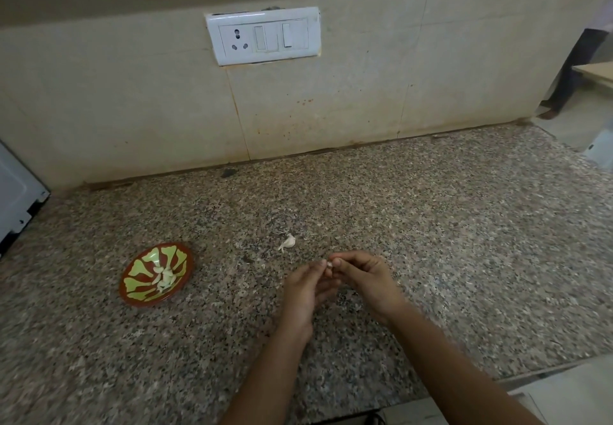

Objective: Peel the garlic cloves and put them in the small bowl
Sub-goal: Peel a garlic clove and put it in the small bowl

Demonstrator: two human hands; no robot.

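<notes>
A small red and green bowl [139, 287] sits on the granite counter at the left, with several peeled garlic cloves [165, 278] inside. One unpeeled garlic clove [288, 242] lies on the counter just beyond my hands. My left hand [306, 287] and my right hand [363, 277] meet above the counter, and together their fingertips pinch a small white garlic clove [329, 264]. Most of that clove is hidden by the fingers.
The speckled granite counter [431, 242] runs back to a tiled wall with a white switch plate [263, 35]. A grey appliance corner [16, 199] stands at the far left. A person's legs [570, 73] show at the far right. The counter's front edge is near my forearms.
</notes>
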